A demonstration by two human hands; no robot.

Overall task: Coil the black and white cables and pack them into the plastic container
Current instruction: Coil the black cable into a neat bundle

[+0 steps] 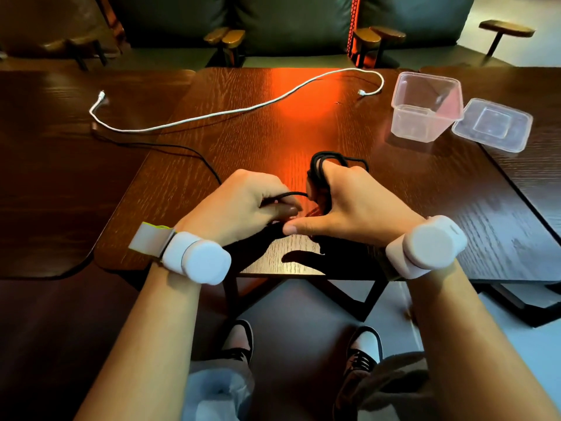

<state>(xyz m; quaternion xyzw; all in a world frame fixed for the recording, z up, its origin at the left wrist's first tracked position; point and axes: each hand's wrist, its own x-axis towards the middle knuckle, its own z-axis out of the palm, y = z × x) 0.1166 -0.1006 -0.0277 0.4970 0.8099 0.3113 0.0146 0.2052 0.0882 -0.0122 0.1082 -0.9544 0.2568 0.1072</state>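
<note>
Black cable (326, 165) loops wrap the right hand (358, 202); left hand (243, 199) pinches its tail, trailing leftward. One white cable (212, 113) lies crosswise beyond; one container (425, 107).

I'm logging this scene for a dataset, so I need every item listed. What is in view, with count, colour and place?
black cable: one, black, partly looped around the right hand's fingers, the rest trailing left across the table
white cable: one, white, uncoiled across the far side of the table
plastic container: one, clear, far right, open and tilted
lid: one, clear, right of the container
table: one, dark brown wood
seats: dark green, behind the table
wrist devices: two, white, one per wrist
shoes: two, under the table
left hand: pinching the black cable
right hand: holding the coil
</note>
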